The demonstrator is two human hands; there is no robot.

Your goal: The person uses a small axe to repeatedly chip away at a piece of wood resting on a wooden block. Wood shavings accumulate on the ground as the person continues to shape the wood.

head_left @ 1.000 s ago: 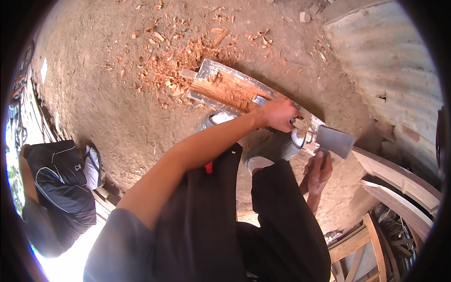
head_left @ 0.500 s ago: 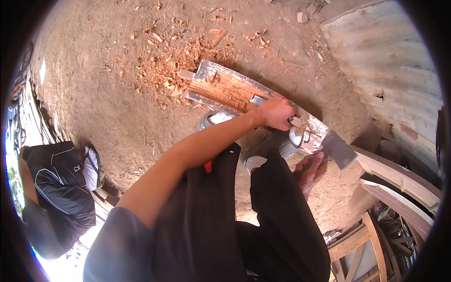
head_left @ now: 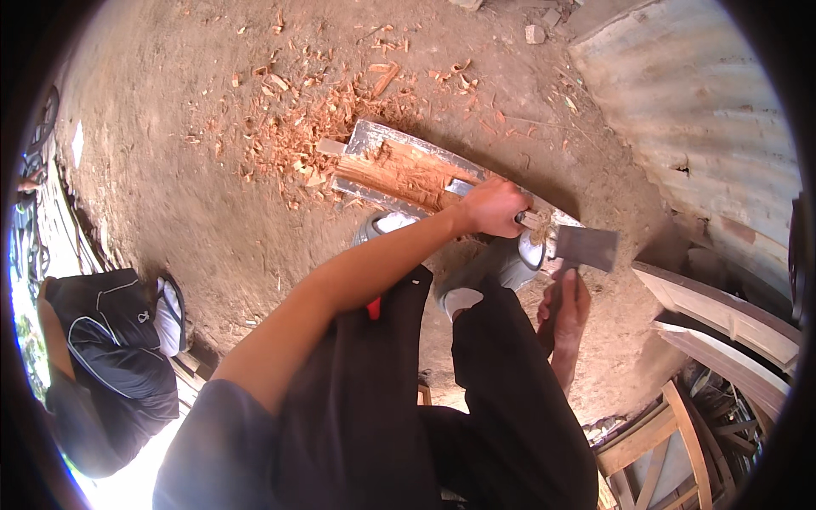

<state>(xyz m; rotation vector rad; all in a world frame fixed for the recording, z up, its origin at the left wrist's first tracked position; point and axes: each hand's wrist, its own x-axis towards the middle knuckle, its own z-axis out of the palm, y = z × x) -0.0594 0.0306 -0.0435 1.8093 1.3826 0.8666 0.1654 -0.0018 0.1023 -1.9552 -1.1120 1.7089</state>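
A chisel [head_left: 459, 186] is held in my closed left hand [head_left: 495, 208]; its metal blade rests on the plank [head_left: 406, 170], and the frayed butt of its handle sticks out on the right. The plank is thick, with worn whitish edges and a long orange hollow carved along its face. My right hand [head_left: 571, 304] is closed round the dark handle of a mallet [head_left: 586, 247] with a grey rectangular head. That head is just right of the chisel's butt; whether they touch I cannot tell.
Wood shavings [head_left: 293, 127] lie on the dirt floor past the plank's far left end. Corrugated metal sheeting [head_left: 697, 110] stands at the right, above curved wooden pieces [head_left: 722, 310]. A wooden frame [head_left: 654, 446] is at lower right. Another person [head_left: 110, 340] sits at the left.
The mallet has swung left and up toward the butt of the chisel, and my right hand has turned with it. My left hand keeps its grip on the chisel.
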